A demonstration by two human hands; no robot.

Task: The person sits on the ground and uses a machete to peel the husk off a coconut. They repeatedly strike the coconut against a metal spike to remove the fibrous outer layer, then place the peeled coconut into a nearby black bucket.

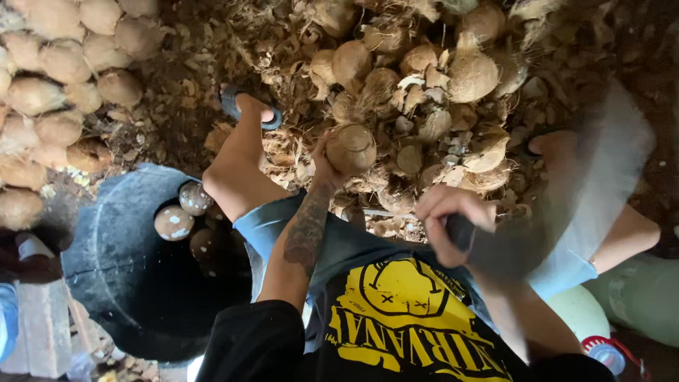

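Observation:
My left hand (327, 164) grips a brown husked coconut (351, 148), held out in front of me over a heap of husk pieces. My right hand (447, 223) is closed round the dark handle of a broad cleaver (601, 177); the blade is blurred and raised to the right of the coconut. The left forearm carries a tattoo. I sit with my knees apart, in blue shorts and a black and yellow shirt, and my left foot wears a sandal (249, 107).
A heap of coconuts and husk scraps (438, 92) lies ahead. Stacked pale coconuts (56, 78) line the left. A large black bin (134, 269) at lower left holds several peeled speckled coconuts (185, 212). A greenish container (640, 297) stands at right.

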